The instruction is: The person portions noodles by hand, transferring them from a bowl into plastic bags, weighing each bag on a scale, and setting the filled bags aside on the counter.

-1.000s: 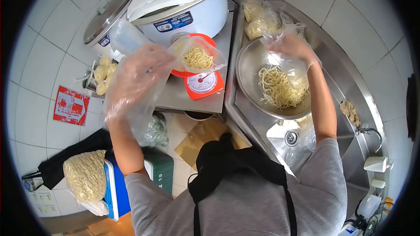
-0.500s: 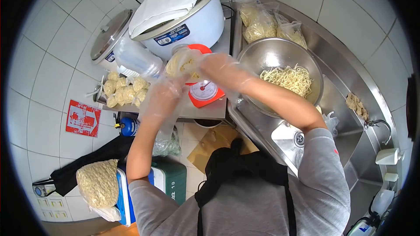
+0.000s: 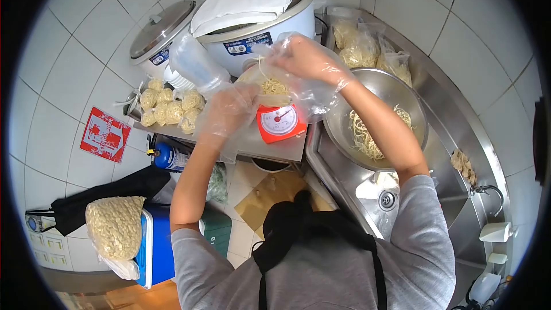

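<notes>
White wall tiles are wrapping around a small stainless-steel counter (image 3: 287, 148) in the head view, with a steel sink unit (image 3: 459, 138) joining it on the right.

Both hands are wearing loose clear plastic gloves. The left hand (image 3: 227, 112) is gripping the near side of a clear plastic bag of yellow noodles (image 3: 274, 86), and the right hand (image 3: 304, 57) is pinching the bag's top from above, so the two hands are closing on the same bag, close together. The bag is sitting on, or just above, a red kitchen scale with a white dial (image 3: 280, 121) at the front edge of the counter; whether it is resting its weight there cannot be told.

Behind the scale, a large white rice cooker covered by a folded white cloth (image 3: 252, 17) is standing at the back edge of the counter, and a smaller cooker with a steel lid (image 3: 158, 37) is standing to its left. Small filled bags of noodles (image 3: 166, 109) are lying in a heap at the counter's left edge. A wide steel bowl holding loose yellow noodles (image 3: 379, 117) is resting in the sink unit, just beside the scale, with more bagged noodles (image 3: 361, 49) piled behind it.

Down on the floor side, a big bag of pale noodles (image 3: 115, 227) is lying on a blue cooler box (image 3: 152, 252)
</notes>
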The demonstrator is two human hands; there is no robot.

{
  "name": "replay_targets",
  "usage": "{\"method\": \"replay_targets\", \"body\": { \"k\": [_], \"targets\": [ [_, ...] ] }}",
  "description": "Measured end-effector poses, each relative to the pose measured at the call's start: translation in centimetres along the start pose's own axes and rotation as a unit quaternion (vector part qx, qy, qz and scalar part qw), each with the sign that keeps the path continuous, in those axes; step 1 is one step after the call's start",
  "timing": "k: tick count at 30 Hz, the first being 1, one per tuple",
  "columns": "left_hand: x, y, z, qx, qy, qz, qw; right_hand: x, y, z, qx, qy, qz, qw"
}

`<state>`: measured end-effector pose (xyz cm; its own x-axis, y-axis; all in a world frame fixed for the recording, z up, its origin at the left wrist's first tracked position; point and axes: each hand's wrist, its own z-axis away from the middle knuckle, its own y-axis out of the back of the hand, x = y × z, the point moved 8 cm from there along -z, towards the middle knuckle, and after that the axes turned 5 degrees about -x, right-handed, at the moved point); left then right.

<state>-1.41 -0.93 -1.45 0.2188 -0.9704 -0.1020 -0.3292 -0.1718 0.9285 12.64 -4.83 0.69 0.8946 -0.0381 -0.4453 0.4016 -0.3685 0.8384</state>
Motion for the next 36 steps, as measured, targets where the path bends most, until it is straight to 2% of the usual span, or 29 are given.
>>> {"method": "replay_targets", "body": {
  "k": [2,3,5,7,9,11,14,15,17,22,24,26,28,29,31,32,33,34,35,36],
  "targets": [
    [-0.1,-0.1,-0.1,-0.029,0.021,0.009,0.999,1.1,1.1,0.6,0.016,-0.106,-0.117,0.987],
    [-0.2,-0.1,0.0,-0.028,0.021,0.01,0.999,1.0,1.6,0.9,0.016,-0.106,-0.117,0.987],
    [0.2,1.0,0.6,0.031,-0.022,0.073,0.997,1.2,4.5,2.2,0.119,-0.07,-0.227,0.964],
    [0.6,2.2,1.4,0.01,-0.001,0.116,0.993,2.3,7.2,4.5,0.143,-0.091,-0.114,0.979],
    [1.2,3.7,2.4,-0.01,0.019,0.159,0.987,3.3,9.2,7.6,0.16,-0.09,-0.056,0.981],
    [1.4,3.8,3.7,-0.081,0.041,0.171,0.981,7.9,9.0,9.7,0.088,-0.181,0.031,0.979],
    [1.7,3.7,4.5,-0.091,0.041,0.189,0.977,10.9,7.3,12.0,0.036,-0.234,0.065,0.969],
    [1.9,3.6,4.3,-0.094,0.035,0.189,0.977,11.3,7.2,12.3,0.039,-0.24,0.063,0.968],
    [3.0,3.4,4.0,-0.096,-0.012,0.186,0.978,9.8,5.1,11.6,-0.059,-0.27,-0.014,0.961],
    [4.3,2.8,3.4,-0.069,-0.049,0.15,0.985,7.3,1.3,8.2,0.007,-0.116,-0.014,0.993],
    [4.4,2.9,2.9,-0.065,-0.047,0.133,0.988,5.0,0.0,8.0,-0.02,-0.103,0.0,0.995],
    [3.9,2.5,2.2,-0.091,-0.008,0.049,0.995,4.2,-2.3,7.0,-0.051,-0.086,0.015,0.995],
    [1.0,-0.5,1.3,-0.085,-0.027,0.009,0.996,5.6,-4.8,4.8,0.021,-0.07,-0.008,0.997],
    [-0.6,-1.2,0.7,-0.077,-0.047,-0.031,0.995,5.8,-4.2,3.5,0.023,-0.066,-0.007,0.998],
    [-2.9,0.7,-0.4,-0.065,-0.025,-0.057,0.996,5.6,-3.4,0.6,-0.032,-0.005,0.047,0.998],
    [-4.0,1.9,-0.9,-0.057,-0.005,-0.079,0.995,5.0,-1.2,-0.5,-0.003,-0.019,0.038,0.999],
    [-5.2,4.0,-1.5,-0.002,0.005,-0.075,0.997,3.9,1.4,-1.4,0.025,-0.034,0.029,0.999],
    [-5.9,6.1,-2.0,0.053,0.014,-0.071,0.996,2.2,3.2,-2.3,0.087,0.014,0.068,0.994],
    [-5.9,7.5,-2.8,0.055,0.016,-0.071,0.996,0.4,4.8,-2.6,0.148,0.064,0.105,0.981],
    [-6.1,8.5,-3.3,0.032,0.037,-0.068,0.997,-0.5,5.6,-3.1,0.145,0.068,0.105,0.981]
  ]
}}
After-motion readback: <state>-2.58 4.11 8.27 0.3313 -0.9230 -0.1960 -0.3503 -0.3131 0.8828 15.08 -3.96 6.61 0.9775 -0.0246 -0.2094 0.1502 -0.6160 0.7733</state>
